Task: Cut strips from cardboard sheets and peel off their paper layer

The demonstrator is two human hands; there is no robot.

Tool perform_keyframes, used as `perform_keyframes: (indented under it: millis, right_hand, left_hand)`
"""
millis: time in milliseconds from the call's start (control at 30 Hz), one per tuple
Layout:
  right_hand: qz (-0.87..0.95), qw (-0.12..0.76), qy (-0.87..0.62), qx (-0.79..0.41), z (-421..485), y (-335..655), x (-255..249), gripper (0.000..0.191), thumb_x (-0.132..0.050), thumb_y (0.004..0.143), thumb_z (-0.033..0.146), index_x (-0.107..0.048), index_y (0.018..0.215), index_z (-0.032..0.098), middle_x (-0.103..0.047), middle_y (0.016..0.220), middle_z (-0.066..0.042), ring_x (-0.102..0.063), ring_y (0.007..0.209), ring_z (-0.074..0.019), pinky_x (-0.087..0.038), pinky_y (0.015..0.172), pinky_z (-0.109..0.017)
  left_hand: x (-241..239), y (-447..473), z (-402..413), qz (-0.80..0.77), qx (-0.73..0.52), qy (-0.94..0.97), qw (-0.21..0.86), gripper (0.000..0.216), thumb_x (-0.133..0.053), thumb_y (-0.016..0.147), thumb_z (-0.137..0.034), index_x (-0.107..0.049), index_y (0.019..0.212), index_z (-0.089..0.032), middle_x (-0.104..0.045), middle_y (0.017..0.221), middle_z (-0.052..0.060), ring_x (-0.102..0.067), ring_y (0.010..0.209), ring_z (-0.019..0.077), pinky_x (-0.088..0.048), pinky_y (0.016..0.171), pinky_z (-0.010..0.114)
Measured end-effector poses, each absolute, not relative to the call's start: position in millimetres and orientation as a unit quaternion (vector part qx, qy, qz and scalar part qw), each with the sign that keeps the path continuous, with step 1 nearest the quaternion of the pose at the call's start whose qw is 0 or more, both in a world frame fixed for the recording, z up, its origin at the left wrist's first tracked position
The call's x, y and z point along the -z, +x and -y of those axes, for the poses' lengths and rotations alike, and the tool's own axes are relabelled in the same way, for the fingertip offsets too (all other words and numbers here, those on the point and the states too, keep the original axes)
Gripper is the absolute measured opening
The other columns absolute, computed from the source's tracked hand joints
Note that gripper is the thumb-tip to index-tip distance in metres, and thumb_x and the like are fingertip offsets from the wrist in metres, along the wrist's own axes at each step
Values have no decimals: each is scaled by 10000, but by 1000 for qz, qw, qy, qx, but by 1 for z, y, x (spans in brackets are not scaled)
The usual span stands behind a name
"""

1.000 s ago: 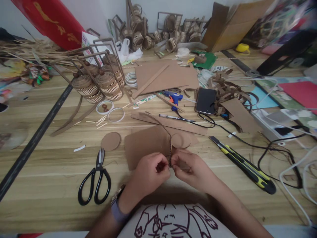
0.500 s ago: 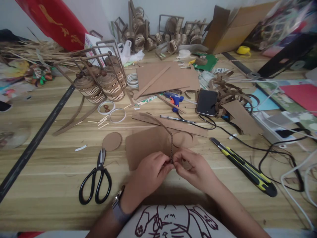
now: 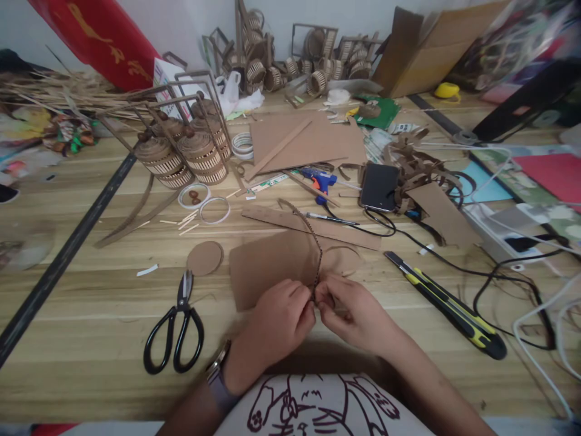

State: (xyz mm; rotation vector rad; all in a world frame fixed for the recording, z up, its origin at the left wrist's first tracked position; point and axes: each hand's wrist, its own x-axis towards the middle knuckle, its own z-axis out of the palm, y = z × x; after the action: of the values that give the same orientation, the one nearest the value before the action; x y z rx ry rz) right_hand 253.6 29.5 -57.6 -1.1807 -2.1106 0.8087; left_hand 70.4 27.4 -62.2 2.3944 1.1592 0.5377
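Note:
A thin corrugated cardboard strip (image 3: 320,249) curves up and away from my fingertips, its wavy edge showing. My left hand (image 3: 285,316) pinches its near end from the left. Against the same end, my right hand (image 3: 351,312) is closed with thumb and forefinger together. The fingertips nearly touch, so the gripped end is mostly hidden. Under and behind the hands lie a flat cardboard sheet (image 3: 267,263) and, to its right, a cardboard disc (image 3: 340,260). Beyond them are a long cardboard piece (image 3: 272,219) and a pen (image 3: 333,219).
Black-handled scissors (image 3: 184,321) and small cardboard discs (image 3: 205,258) lie left. A yellow-black utility knife (image 3: 447,306) lies right, near cables. Farther back are a blue glue gun (image 3: 320,183), a phone (image 3: 379,186), tape rings (image 3: 215,210) and miniature slatted buckets (image 3: 202,154).
The strip's free end has swung to the right and bows more. My left fingers have curled in further; both hands stay in nearly the same place.

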Motion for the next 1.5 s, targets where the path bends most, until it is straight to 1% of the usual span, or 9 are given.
perform_keyframes:
  millis: [167, 333, 500, 600, 767, 1000, 1200, 1400, 1500]
  right_hand:
    - [787, 354, -429, -266, -29, 253, 57, 172, -521, 796, 60, -509, 777, 231, -550, 684, 37, -551, 607, -110, -439, 531, -204]
    - [796, 433, -404, -123, -28, 250, 61, 103, -637, 900, 176, -610, 983, 230, -651, 873, -30, -636, 785, -151, -538, 658, -262]
    - [812, 448, -374, -27, -28, 251, 60, 126, -643, 910, 162, -662, 1026, 209, -726, 971, -70, -651, 966, -200, -561, 824, -343]
    - [810, 452, -374, -18, -26, 248, 58, 169, -620, 905, 111, -667, 1042, 199, -745, 961, -66, -651, 1001, -204, -562, 843, -349]
    - [787, 468, -400, -38, -19, 240, 60, 154, -622, 885, 96, -637, 988, 210, -732, 920, -50, -655, 975, -199, -558, 851, -359]
    - [765, 476, -426, -83, -18, 236, 59, 145, -580, 887, 112, -601, 950, 241, -712, 847, -14, -670, 905, -185, -553, 786, -344]
    - [757, 482, -431, -98, -18, 237, 59, 151, -580, 879, 110, -600, 942, 246, -708, 839, -6, -683, 910, -179, -554, 791, -330]
    - [778, 468, -419, -23, -14, 243, 61, 175, -598, 882, 106, -627, 1005, 226, -750, 965, -56, -688, 1006, -209, -530, 843, -370]
    - [791, 443, -421, 21, -14, 244, 60, 169, -591, 906, 134, -643, 1025, 243, -778, 969, -41, -698, 1005, -218, -508, 847, -391]
  left_hand:
    - [60, 71, -27, -434, -247, 828, 255, 210, -412, 918, -110, -464, 740, -209, -564, 741, 19, -523, 713, 178, -363, 648, 284]
    - [55, 70, -27, -451, -321, 736, 389, 249, -414, 979, -197, -448, 732, -207, -515, 693, -19, -497, 649, 136, -345, 604, 239]
    - [56, 70, -27, -437, -336, 730, 405, 270, -429, 990, -221, -449, 722, -200, -503, 701, -21, -494, 666, 129, -351, 623, 233]
    - [57, 71, -26, -432, -350, 737, 384, 255, -434, 976, -180, -442, 723, -199, -508, 728, -11, -504, 709, 134, -372, 655, 231]
    - [54, 73, -23, -400, -396, 742, 365, 181, -437, 928, -98, -502, 786, -190, -587, 898, 34, -555, 850, 139, -433, 786, 224]
    - [53, 73, -22, -396, -410, 733, 370, 197, -440, 887, -74, -477, 736, -195, -586, 850, 26, -560, 801, 126, -447, 749, 202]
    - [53, 72, -22, -401, -403, 724, 391, 191, -440, 898, -113, -507, 735, -189, -587, 850, 30, -571, 816, 135, -448, 756, 215]
    - [56, 70, -22, -436, -352, 696, 450, 195, -488, 979, -333, -604, 944, -180, -666, 884, 50, -621, 829, 177, -465, 762, 263]
    - [55, 70, -23, -427, -338, 687, 482, 238, -435, 1006, -331, -616, 963, -183, -696, 894, 55, -635, 812, 175, -461, 739, 255]
